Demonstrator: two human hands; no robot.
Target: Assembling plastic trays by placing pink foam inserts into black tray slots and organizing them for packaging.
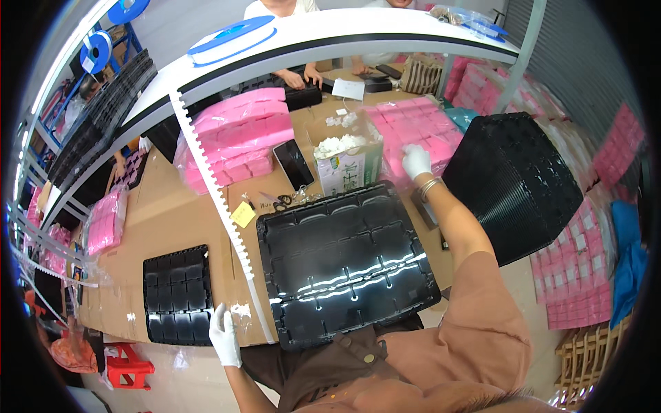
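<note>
My left hand (225, 337), in a white glove, is beside the right edge of a small black compartment tray (177, 296). Its fingers are stretched out and apart, with nothing seen in them. Reaching far forward, my right hand (416, 162), also gloved, is at a plastic-wrapped pack of pink blocks (413, 124). Its fingers are bunched together; whatever they hold, if anything, is hidden. Between my arms a large, glossy black tray (344, 265) lies on the table at my waist, touched by neither hand.
A carton (349, 165) of white scraps stands behind the large tray, beside a phone (293, 165), scissors (281, 202) and yellow notes (243, 214). Tall stacked black trays (513, 186) rise at right. A white toothed strip (220, 206) crosses the table. Co-workers' hands (299, 77) work opposite, under a shelf (344, 24).
</note>
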